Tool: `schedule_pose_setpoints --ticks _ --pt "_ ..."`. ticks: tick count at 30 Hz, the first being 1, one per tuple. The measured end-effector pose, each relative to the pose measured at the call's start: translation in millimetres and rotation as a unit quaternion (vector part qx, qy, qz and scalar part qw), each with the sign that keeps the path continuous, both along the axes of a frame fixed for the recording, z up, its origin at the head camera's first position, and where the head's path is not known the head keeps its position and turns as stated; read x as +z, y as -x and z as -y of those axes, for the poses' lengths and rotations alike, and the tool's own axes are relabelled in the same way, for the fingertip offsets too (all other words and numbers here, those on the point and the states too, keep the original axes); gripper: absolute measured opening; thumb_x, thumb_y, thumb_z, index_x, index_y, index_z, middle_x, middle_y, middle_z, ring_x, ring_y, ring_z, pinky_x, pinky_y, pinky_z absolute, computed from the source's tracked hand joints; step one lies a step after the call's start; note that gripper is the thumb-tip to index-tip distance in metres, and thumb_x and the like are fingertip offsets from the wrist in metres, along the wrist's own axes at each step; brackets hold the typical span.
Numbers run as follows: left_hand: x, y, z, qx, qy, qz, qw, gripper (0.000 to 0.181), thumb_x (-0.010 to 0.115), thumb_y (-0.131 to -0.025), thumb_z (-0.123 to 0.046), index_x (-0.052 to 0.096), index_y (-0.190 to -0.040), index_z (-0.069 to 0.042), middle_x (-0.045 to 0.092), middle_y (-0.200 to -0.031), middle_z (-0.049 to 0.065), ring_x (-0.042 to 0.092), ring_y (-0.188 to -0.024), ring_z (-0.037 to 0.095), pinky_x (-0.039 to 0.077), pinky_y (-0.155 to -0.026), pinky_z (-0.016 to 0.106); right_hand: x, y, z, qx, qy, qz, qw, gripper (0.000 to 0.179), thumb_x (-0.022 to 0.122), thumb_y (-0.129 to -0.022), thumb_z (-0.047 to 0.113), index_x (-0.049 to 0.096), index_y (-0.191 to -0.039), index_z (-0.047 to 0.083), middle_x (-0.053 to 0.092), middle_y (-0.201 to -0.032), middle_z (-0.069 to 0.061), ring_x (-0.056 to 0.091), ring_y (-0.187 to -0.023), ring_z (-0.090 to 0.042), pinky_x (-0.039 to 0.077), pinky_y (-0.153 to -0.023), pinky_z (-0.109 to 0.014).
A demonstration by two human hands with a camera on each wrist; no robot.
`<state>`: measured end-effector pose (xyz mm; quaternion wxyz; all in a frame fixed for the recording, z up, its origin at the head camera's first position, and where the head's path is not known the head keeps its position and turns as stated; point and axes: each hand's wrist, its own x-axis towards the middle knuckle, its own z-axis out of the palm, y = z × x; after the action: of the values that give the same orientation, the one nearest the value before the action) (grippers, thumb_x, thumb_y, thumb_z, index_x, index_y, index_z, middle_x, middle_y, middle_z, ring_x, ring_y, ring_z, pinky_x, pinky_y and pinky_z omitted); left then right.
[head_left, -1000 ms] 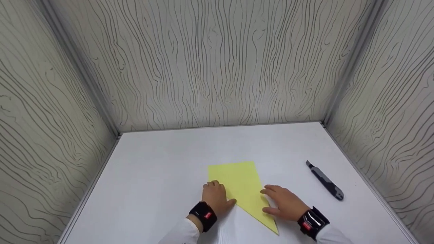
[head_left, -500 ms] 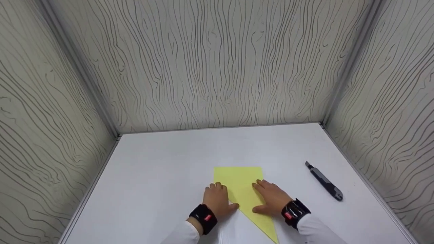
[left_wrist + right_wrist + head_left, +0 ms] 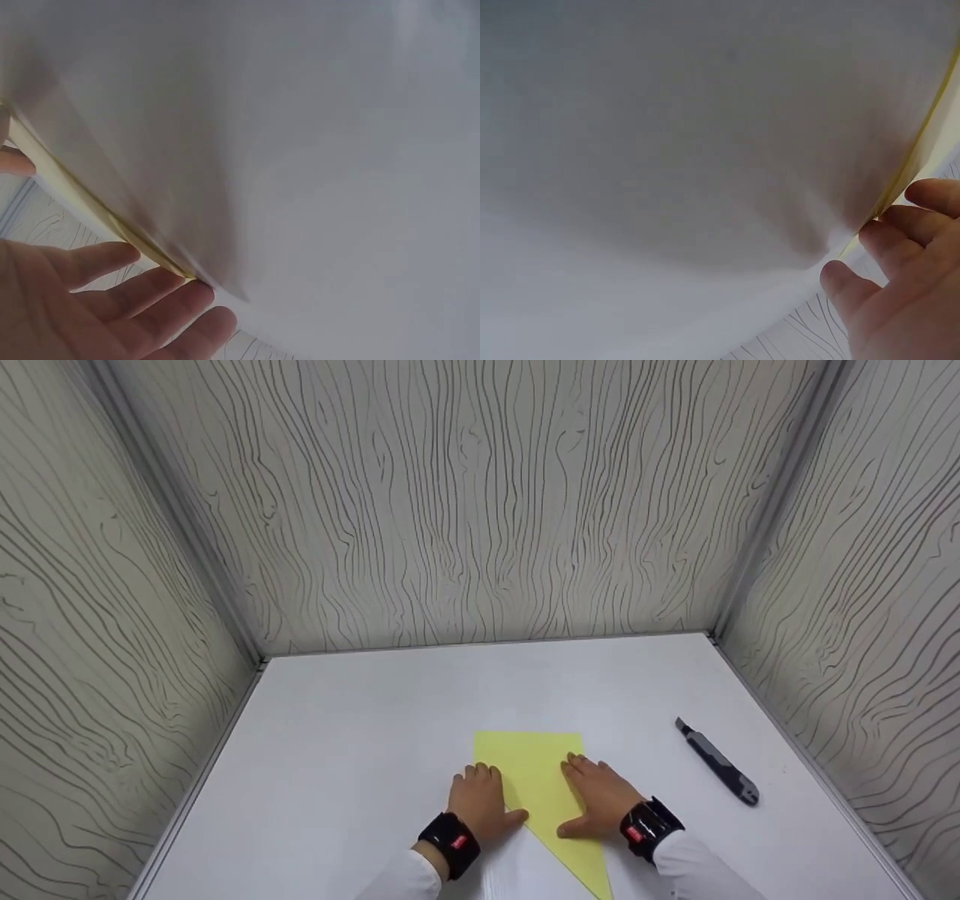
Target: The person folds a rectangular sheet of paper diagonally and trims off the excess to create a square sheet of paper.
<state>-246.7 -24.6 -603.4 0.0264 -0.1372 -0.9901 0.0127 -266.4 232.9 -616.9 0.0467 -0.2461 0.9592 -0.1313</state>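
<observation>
A folded sheet of yellow paper [image 3: 536, 780] lies on the white table, its top edge straight and its lower end narrowing to a point at the bottom of the head view. My left hand [image 3: 480, 802] rests on its left edge, fingers extended and thumb out on the slanted edge. On the right edge lies my right hand [image 3: 600, 799], thumb and fingers spread over the paper. In the left wrist view the fingertips of the left hand [image 3: 127, 307] touch the paper's edge [image 3: 90, 199]. The right wrist view has the right hand [image 3: 900, 262] against the other edge [image 3: 911, 161].
A grey and black utility knife [image 3: 718, 761] lies to the right on the white table [image 3: 360, 720], its blade end pointing away. Wood-grain panels [image 3: 480, 510] stand at the back and both sides.
The paper has shifted slightly right and towards me and turned a little, its top edge now nearly level. My right hand has moved left onto the paper; the left has hardly moved.
</observation>
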Motion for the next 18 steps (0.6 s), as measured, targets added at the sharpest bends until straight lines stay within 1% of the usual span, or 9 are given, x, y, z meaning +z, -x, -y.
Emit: schedule_pose_setpoints --ticks 3,6,9,11,15,18 --pt "0.2 0.5 0.8 -0.003 0.004 -0.001 1.0000 0.096 0.067 -0.087 -0.084 0.068 -0.137 -0.001 0.070 -0.132 0.016 0.066 -0.123 0.034 0.056 -0.103 0.050 1.4 1.4 0.7 0.006 -0.002 -0.002 1.0000 0.123 0.090 -0.073 0.068 0.045 -0.158 -0.010 0.042 -0.166 -0.034 0.043 -0.155 -0.050 0.032 -0.127 -0.066" --pt "-1.8 1.9 0.9 -0.009 0.006 0.006 0.9999 0.098 0.066 -0.089 -0.083 0.065 -0.143 -0.001 0.067 -0.143 0.018 0.062 -0.136 0.035 0.052 -0.112 0.052 3.0 1.2 1.7 0.010 0.001 -0.003 0.9999 0.121 0.091 -0.074 0.064 0.046 -0.156 -0.012 0.044 -0.165 -0.034 0.044 -0.154 -0.050 0.032 -0.126 -0.067" --pt "-3.2 2.6 1.1 -0.015 0.008 0.023 0.9996 0.097 0.063 -0.092 -0.080 0.061 -0.149 -0.001 0.062 -0.153 0.019 0.056 -0.146 0.036 0.048 -0.119 0.052 6.0 -0.2 3.7 0.011 0.001 -0.003 0.9999 0.117 0.092 -0.074 0.061 0.049 -0.154 -0.012 0.047 -0.162 -0.035 0.046 -0.153 -0.050 0.033 -0.126 -0.067" --pt "-2.5 2.6 0.5 -0.018 0.015 0.028 0.9993 0.096 0.062 -0.094 -0.079 0.061 -0.150 -0.001 0.062 -0.154 0.019 0.056 -0.147 0.035 0.048 -0.120 0.051 8.6 -1.4 5.0 0.012 -0.004 -0.003 0.9999 0.114 0.092 -0.074 0.060 0.051 -0.153 -0.012 0.049 -0.161 -0.034 0.048 -0.152 -0.049 0.033 -0.126 -0.067" --pt "-2.6 2.2 -0.5 -0.013 0.021 0.025 0.9994 0.099 0.062 -0.093 -0.080 0.059 -0.151 0.000 0.061 -0.153 0.021 0.057 -0.145 0.036 0.049 -0.118 0.050 13.6 -4.3 7.3 0.007 -0.001 0.006 1.0000 0.109 0.092 -0.075 0.057 0.053 -0.152 -0.010 0.051 -0.160 -0.034 0.049 -0.151 -0.049 0.033 -0.126 -0.066" --pt "-4.4 3.0 -0.6 -0.008 0.005 0.023 0.9997 0.102 0.065 -0.091 -0.080 0.057 -0.152 0.002 0.060 -0.154 0.023 0.058 -0.143 0.038 0.049 -0.118 0.051 16.2 -6.4 8.2 0.003 0.012 0.013 0.9998 0.104 0.093 -0.077 0.053 0.055 -0.151 -0.009 0.052 -0.158 -0.033 0.051 -0.149 -0.049 0.033 -0.126 -0.066"
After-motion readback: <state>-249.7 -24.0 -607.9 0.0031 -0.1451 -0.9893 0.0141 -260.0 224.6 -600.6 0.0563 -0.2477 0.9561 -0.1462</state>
